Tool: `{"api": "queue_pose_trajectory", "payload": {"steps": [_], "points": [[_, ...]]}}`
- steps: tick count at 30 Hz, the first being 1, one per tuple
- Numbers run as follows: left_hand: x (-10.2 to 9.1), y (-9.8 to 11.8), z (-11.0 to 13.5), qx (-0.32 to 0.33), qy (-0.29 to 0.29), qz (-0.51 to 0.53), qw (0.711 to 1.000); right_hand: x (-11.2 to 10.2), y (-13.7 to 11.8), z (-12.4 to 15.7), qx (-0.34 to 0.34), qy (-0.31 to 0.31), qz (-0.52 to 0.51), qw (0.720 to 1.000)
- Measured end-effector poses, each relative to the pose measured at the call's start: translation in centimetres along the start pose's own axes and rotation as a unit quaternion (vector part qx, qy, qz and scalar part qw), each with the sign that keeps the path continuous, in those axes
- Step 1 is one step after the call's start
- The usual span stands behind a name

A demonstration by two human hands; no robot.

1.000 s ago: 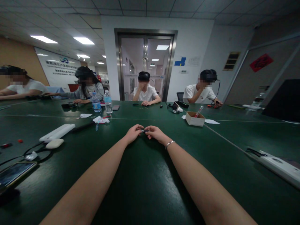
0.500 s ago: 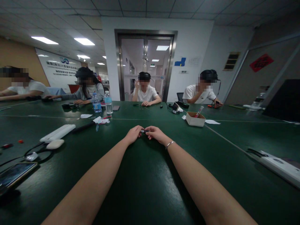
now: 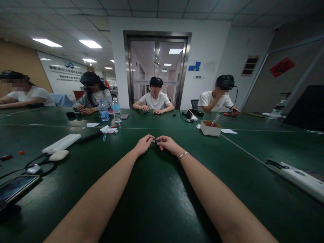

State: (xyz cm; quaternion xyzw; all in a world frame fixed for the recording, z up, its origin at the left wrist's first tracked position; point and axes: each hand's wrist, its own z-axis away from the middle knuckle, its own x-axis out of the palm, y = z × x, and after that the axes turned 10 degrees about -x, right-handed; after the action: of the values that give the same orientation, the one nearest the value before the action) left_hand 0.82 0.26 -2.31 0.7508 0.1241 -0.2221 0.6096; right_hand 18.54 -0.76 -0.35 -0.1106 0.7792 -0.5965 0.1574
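Both my arms stretch out over a dark green table (image 3: 157, 189). My left hand (image 3: 144, 143) and my right hand (image 3: 167, 143) meet near the table's middle, fingers curled in a pinch. Between their fingertips is a small dark object (image 3: 155, 141), too small to name. A silver bracelet (image 3: 182, 155) circles my right wrist.
A small cardboard box (image 3: 210, 128) stands right of my hands. At left lie a white power strip (image 3: 62, 143), a white case (image 3: 58, 155), cables and a phone (image 3: 15, 186). Two water bottles (image 3: 116, 110) stand further back. Another power strip (image 3: 300, 179) lies at right. Several people sit around the far side.
My hands have stayed in place, pinched on the small object. The person seated opposite has lowered a hand from the face to the table.
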Motion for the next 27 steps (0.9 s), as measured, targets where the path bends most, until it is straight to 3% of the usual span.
{"api": "queue_pose_trajectory", "payload": {"steps": [11,27], "points": [[0.1,0.3,-0.1,-0.026,-0.016,0.065,0.997,0.0,0.1,0.0,-0.004,-0.003,-0.007,1.0],[0.0,0.9,0.7,0.011,-0.001,0.012,1.0,-0.1,0.3,0.0,0.001,-0.024,-0.003,1.0]]}}
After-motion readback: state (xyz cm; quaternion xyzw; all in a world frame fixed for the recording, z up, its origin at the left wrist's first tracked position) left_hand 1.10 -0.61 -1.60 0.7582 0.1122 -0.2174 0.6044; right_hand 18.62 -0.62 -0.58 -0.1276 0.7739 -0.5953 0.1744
